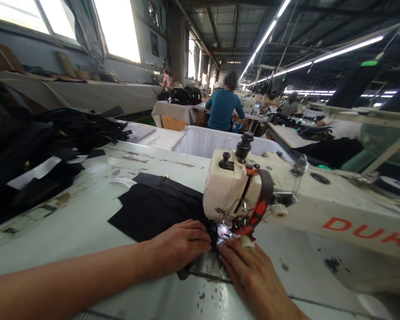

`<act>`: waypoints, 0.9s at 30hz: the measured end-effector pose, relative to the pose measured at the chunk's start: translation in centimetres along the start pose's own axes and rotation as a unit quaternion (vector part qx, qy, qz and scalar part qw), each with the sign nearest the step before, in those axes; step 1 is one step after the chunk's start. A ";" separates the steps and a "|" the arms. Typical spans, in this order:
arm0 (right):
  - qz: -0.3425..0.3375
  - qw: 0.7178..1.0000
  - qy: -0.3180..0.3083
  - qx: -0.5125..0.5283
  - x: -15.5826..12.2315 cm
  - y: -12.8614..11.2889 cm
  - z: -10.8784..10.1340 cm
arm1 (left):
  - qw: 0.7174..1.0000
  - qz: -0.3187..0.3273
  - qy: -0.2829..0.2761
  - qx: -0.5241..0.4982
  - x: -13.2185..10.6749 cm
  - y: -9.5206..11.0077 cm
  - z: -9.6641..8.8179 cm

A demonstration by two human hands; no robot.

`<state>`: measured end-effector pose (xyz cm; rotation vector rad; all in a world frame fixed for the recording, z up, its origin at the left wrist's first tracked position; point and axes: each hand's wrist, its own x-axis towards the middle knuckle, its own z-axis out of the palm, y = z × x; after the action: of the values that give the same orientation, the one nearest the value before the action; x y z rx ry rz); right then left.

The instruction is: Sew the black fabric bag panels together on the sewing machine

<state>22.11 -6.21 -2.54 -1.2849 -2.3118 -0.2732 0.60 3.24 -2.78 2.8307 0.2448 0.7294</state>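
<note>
A black cloth [153,206] lies flat on the pale green tabletop [80,222], in the middle of the frame, a little to the left. It is dark and smooth, with straight edges and a folded band along its top. A small white tag sticks out at its upper left corner. Its lower right end runs under the head of a cream sewing machine [286,191].

The left hand [175,249] comes in from the lower left and rests on the near edge of the cloth. Its fingers [196,231] are spread out flat and press down; they grip nothing. The right hand [250,273] comes up from the bottom of the frame, just right of the left one. Its fingers [231,255] are flat too and point at the spot under the machine head.

The needle is hard to make out, because a bright little light shines there. The hands hide the near end of the cloth. The right arm is cut off at the bottom edge. Red letters on the machine run off the right edge.

A heap of dark cloth [36,146] sits at the left.
</note>
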 end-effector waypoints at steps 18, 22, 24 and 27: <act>0.037 0.994 -0.093 0.033 0.0 0.8 0.8 | 0.993 -0.041 -0.040 -0.108 0.3 -0.3 -1.0; 0.055 0.995 -0.076 0.044 -0.1 0.8 0.9 | 0.991 -0.046 -0.056 -0.110 0.5 0.0 -1.5; 0.039 0.996 -0.067 0.032 -0.1 0.9 1.0 | 0.991 -0.050 -0.058 -0.109 0.6 0.2 -1.9; 0.018 0.998 -0.058 0.013 -0.2 0.9 1.0 | 0.989 -0.071 -0.070 -0.109 0.8 0.6 -2.4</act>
<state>22.63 -5.46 -3.57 -1.3602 -2.3780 -0.1594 0.16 3.27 -0.20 2.6115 0.3195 0.4919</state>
